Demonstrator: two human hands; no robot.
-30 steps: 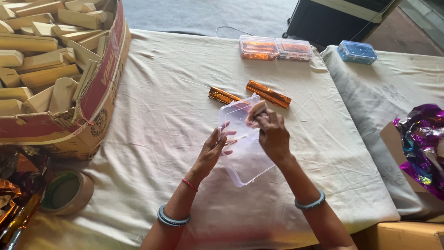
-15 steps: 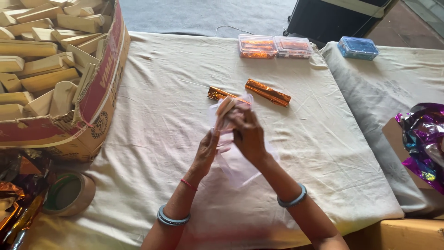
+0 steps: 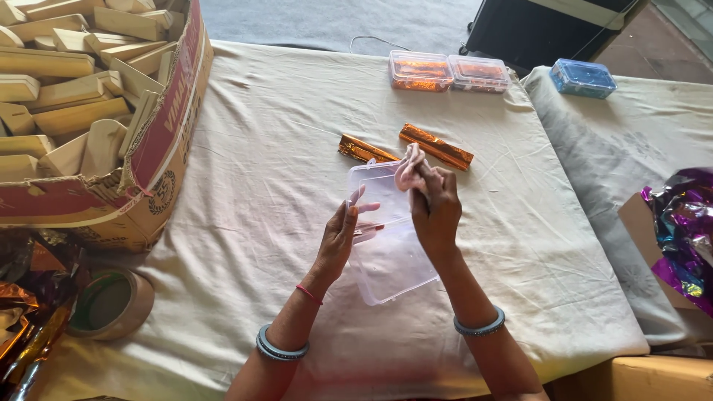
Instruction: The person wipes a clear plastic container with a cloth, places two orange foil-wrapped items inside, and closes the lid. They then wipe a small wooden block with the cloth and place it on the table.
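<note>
An open clear plastic box (image 3: 394, 263) with a hinged lid lies on the cream cloth (image 3: 260, 186) in front of me. My left hand (image 3: 342, 236) grips its left edge at the hinge. My right hand (image 3: 437, 204) presses a small pinkish rag (image 3: 409, 165) against the inside of the raised lid. Just beyond the box lie two sticks wrapped in orange foil, the shorter stick (image 3: 364, 151) on the left and the longer stick (image 3: 436, 146) on the right.
A large cardboard carton (image 3: 160, 134) of wooden blocks stands at the left. A tape roll (image 3: 111, 303) and crumpled foil (image 3: 22, 312) lie below it. Two clear boxes with orange contents (image 3: 449, 72) and a blue box (image 3: 583, 78) sit at the back. Purple foil (image 3: 683, 223) is at the right.
My right hand with the rag swept left across the lid, then came back to the lid's upper right. My left hand kept its hold on the box.
</note>
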